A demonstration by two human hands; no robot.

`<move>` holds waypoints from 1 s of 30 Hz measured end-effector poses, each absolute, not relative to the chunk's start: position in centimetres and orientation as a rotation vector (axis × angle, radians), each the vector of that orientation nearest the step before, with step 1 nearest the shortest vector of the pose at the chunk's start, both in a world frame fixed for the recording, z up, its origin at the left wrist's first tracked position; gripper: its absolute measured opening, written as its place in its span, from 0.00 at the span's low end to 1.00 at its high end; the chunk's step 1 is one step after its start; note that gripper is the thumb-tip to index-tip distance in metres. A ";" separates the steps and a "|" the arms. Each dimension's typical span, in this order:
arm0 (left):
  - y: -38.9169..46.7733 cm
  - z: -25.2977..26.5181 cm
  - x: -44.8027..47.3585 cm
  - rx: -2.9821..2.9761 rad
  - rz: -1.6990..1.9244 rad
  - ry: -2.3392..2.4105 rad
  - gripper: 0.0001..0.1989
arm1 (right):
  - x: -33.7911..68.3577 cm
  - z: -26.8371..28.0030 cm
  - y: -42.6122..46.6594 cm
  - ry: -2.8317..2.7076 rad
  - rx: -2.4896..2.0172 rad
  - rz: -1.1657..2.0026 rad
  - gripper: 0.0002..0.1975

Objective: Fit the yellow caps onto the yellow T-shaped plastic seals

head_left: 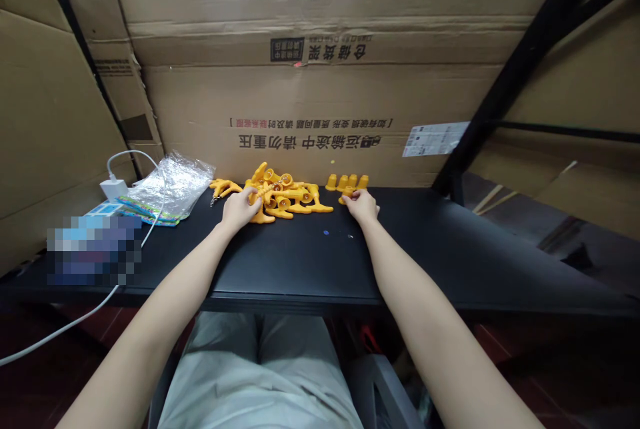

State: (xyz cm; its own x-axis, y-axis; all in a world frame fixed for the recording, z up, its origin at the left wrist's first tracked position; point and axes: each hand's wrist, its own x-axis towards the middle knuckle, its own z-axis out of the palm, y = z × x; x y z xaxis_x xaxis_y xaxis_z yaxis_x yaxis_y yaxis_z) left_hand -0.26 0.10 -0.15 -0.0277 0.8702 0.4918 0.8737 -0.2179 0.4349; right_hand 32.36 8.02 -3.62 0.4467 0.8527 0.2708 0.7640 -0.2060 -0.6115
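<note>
My left hand [240, 208] is at the left part of a pile of yellow plastic pieces [295, 199], its fingers closed around one yellow piece [265, 194]. The pile mixes branching, claw-like parts with hollow, round-ended ones; some show small metal bits inside. To the right of it, my right hand [363, 206] pinches a small yellow cup-shaped piece [347, 193] close to the tabletop. Just behind that hand, several similar yellow cups [352, 182] stand in a short row. A claw-shaped yellow piece [225, 186] lies at the pile's left end.
The black table [300, 262] is backed by a tall cardboard sheet [320, 96] with printed writing. On the left are clear plastic bags [173, 182], a white charger [114, 188] with a cable, and a blurred-out item [95, 249]. A black metal post [500, 82] slants up at right.
</note>
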 end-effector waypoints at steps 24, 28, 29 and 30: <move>0.6 -0.5 -0.5 -2.130 -1.206 -1.956 0.13 | 31.8 -4.7 8.7 -1.832 -2.064 0.114 0.22; 0.8 -0.5 -0.8 -2.117 -1.368 -1.967 0.11 | 31.5 -4.6 8.5 -1.832 -2.127 0.138 0.25; 0.8 -0.5 -0.8 -2.105 -1.416 -1.975 0.11 | 31.5 -4.5 8.5 -1.828 -2.142 0.141 0.26; 0.9 -0.5 -0.9 -2.091 -1.459 -1.986 0.11 | 31.4 -4.5 8.5 -1.826 -2.158 0.145 0.26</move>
